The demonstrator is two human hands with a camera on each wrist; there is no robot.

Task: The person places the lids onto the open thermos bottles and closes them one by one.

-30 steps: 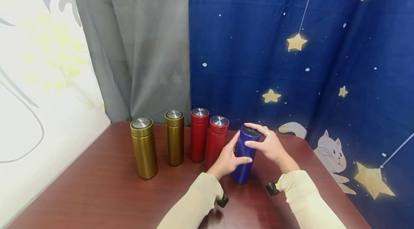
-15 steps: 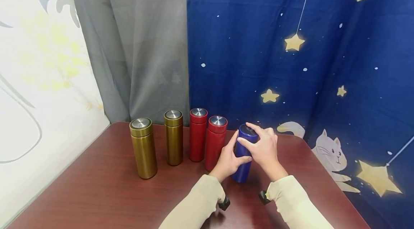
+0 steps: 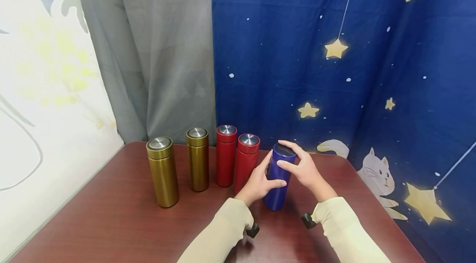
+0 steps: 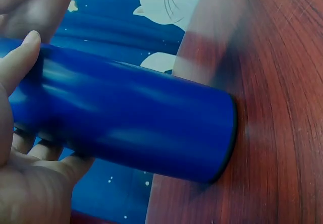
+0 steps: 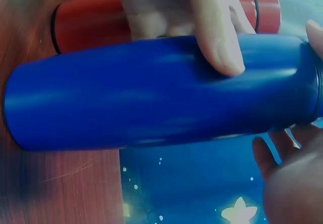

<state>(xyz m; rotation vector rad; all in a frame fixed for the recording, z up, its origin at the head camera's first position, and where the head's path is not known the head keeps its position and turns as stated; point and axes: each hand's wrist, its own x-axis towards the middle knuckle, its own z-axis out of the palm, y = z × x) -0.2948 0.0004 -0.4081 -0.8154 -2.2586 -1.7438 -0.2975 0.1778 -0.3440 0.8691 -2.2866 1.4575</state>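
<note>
A blue thermos bottle (image 3: 277, 190) stands upright on the table, near its right side. My left hand (image 3: 258, 182) grips the middle of its body, thumb in front and fingers round the far side. At the top, my right hand (image 3: 305, 168) holds the dark-topped lid (image 3: 284, 150) between thumb and fingers. The left wrist view shows the bottle's lower body (image 4: 151, 118) with its base at the table. In the right wrist view, the left thumb (image 5: 227, 57) lies across the bottle, and the right fingers are partly cut off at the edge.
Two red thermos bottles (image 3: 226, 159) (image 3: 247, 159) stand just left of the blue one, the nearer partly behind my left hand. Two gold thermos bottles (image 3: 163, 176) (image 3: 198, 164) stand farther left. Curtains (image 3: 275, 69) hang behind the brown table (image 3: 122, 221).
My right hand first turned left at the lid, its wrist swinging inward, and has since swung back out to the right. The left hand keeps its grip; the blue bottle stays in place.
</note>
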